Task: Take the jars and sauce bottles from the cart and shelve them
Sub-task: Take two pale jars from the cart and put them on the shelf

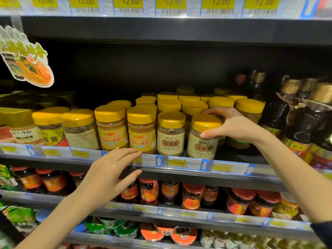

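- The right hand's fingers (pixel 214 110) curl over the back of a yellow lid while the thumb presses the front just under it, so the right hand (pixel 233 125) is grasping the jar (pixel 203 136) from the top and side. That grip looks chosen to steady it as it settles at the shelf's front edge.
- The jar stands upright on the middle shelf (pixel 231 157), at the right end of the front row, just beside a matching jar (pixel 171 133) with the same cream label. I judge it is being lined up label-forward with that neighbour.
- The left hand (pixel 111 169) is released: fingers straight, together and flat, holding nothing, lying across the price strip (pixel 177 163) below the front row, probably as a brace or ready to nudge jars.
- The jars look like clear plastic or glass with ribbed necks, smooth glossy caps and paper labels; the paste inside is tan and grainy.
- To the right stand dark bottles (pixel 296 123) with gold caps, tall and ridged.
- The cart is not in view, so how many items remain cannot be told.
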The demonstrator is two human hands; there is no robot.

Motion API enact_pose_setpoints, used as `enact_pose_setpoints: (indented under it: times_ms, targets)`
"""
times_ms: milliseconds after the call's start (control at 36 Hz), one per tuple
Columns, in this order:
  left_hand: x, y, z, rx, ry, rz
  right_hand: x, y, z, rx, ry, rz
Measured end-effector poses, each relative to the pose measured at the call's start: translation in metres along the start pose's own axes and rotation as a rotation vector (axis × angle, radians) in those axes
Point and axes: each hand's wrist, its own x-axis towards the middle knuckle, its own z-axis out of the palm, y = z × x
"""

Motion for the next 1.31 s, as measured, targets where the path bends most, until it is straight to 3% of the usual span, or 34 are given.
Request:
enact_pose_setpoints:
  times_ms: [250,667,889,1083,1306]
  targets:
    - [-0.001,0.001,0.001,-0.029,-0.006,-0.010,-0.001,0.003,0.006,-0.001,0.105,-0.016]
    - [0.002,0.005,0.000,-0.099,-0.019,-0.057,-0.006,-0.004,0.013,-0.057,0.130,0.014]
    - [0.012,0.007,-0.015,-0.123,-0.161,-0.108,-0.021,-0.011,0.019,-0.119,0.194,-0.039]
    - [0.003,0.005,-0.032,-0.091,-0.304,-0.076,-0.036,-0.027,0.030,-0.324,0.280,-0.002]
    - [-0.065,-0.019,-0.060,-0.037,-0.519,-0.171,-0.073,-0.048,0.068,-0.600,0.315,0.158]
